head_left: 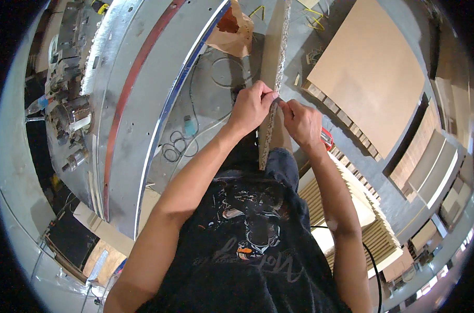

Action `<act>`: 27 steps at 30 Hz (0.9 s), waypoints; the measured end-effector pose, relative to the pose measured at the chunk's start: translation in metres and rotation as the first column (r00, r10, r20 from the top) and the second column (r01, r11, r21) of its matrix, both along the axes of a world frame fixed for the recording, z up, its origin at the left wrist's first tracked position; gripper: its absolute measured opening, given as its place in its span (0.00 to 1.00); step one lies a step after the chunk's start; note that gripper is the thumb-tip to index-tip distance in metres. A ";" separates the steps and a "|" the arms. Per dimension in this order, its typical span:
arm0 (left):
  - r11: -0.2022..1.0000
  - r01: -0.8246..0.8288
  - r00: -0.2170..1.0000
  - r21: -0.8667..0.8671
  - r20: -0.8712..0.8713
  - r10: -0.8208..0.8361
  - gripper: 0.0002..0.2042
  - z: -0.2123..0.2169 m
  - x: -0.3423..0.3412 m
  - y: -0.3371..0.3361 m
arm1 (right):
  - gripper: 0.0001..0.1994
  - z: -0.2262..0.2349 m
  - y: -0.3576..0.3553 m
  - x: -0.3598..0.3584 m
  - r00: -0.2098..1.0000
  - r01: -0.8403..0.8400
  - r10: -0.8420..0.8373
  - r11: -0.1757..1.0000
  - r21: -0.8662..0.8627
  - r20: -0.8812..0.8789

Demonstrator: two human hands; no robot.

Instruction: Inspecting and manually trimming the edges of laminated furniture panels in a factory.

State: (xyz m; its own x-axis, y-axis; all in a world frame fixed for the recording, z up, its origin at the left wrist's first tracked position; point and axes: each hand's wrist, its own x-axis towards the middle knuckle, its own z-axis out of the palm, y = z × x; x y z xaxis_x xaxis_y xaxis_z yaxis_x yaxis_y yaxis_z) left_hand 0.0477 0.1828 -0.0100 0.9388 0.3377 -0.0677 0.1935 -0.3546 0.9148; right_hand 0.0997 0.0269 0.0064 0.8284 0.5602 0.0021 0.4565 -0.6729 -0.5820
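A particle board (273, 57) stands on its narrow edge in front of me, its rough speckled edge facing up. My left hand (252, 108) is closed at that edge, thumb and fingers pinched together. Just to the right, my right hand (302, 122) is closed too, its fingers curled. Between the fingertips of both hands sits a small dark piece (277, 99) against the board's edge; its exact kind is too small to tell. Beyond my right wrist shows part of a red object (326, 139), mostly hidden.
At left runs a long grey metal machine table (158, 62) with a red strip and a blue-white edge. A large flat brown panel (370, 78) lies on a pallet at right. Stacked ribbed cream pieces (346, 208), looped cable (177, 148) and torn brown paper (239, 39) lie around.
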 end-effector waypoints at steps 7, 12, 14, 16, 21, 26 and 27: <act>0.999 -0.014 1.000 0.030 -0.014 0.014 0.11 -0.005 -0.020 -0.005 | 0.14 0.002 -0.004 -0.013 0.998 -0.040 0.037 0.997 -0.061 -0.041; 0.999 -0.006 0.992 -0.036 -0.127 0.002 0.10 0.002 -0.045 -0.013 | 0.13 0.000 -0.016 -0.038 0.994 -0.074 0.067 0.994 -0.076 -0.092; 0.999 0.004 0.994 -0.045 -0.106 -0.009 0.10 0.002 -0.048 -0.015 | 0.14 -0.001 -0.018 -0.043 0.997 -0.074 0.072 0.996 -0.058 -0.038; 0.999 0.010 0.996 -0.047 -0.091 -0.014 0.10 0.000 -0.051 -0.017 | 0.13 -0.005 -0.022 -0.047 0.996 -0.080 0.078 0.994 -0.068 -0.034; 1.000 0.022 0.999 -0.003 -0.041 -0.023 0.09 0.000 -0.067 -0.022 | 0.13 0.000 -0.026 -0.063 0.997 -0.064 0.060 0.995 -0.077 -0.057; 0.998 0.053 0.994 -0.017 -0.096 -0.054 0.10 -0.001 -0.083 -0.027 | 0.13 -0.003 -0.036 -0.080 0.996 -0.079 0.075 0.995 -0.066 -0.049; 0.996 0.072 0.990 -0.043 -0.122 -0.077 0.11 -0.001 -0.089 -0.028 | 0.13 -0.002 -0.038 -0.088 0.996 -0.078 0.075 0.994 -0.070 -0.051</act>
State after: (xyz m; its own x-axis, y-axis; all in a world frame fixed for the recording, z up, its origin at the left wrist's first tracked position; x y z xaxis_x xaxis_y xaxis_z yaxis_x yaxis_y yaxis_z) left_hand -0.0411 0.1552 -0.0106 0.9449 0.2619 -0.1965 0.2804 -0.3371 0.8988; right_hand 0.0121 -0.0111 0.0048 0.7811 0.6194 -0.0789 0.4813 -0.6777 -0.5559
